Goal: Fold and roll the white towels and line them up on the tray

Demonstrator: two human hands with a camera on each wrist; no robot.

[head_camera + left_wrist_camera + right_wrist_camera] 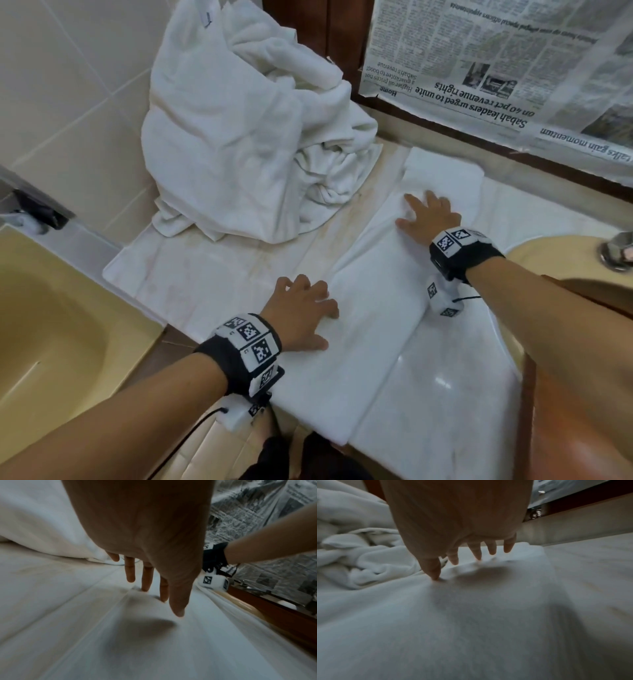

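The head camera is looking steeply down from above onto the countertop (pixel 212 274), taking in both forearms, with newspaper (pixel 479 58) at the far edge. The left wrist camera is sitting low and close behind the left hand (pixel 147 536), facing along its fingers over the folded towel (pixel 120 635). The right wrist camera is hugging the right hand (pixel 458 517) likewise, skimming the same towel. All three are sharing that towel; the left wrist view is also catching the right forearm and the newspaper.

bare counter strip (pixel 239 263) open between both hands, heaped towels (pixel 239 137) blocking the back left, tap (pixel 616 251) crowding the right edge
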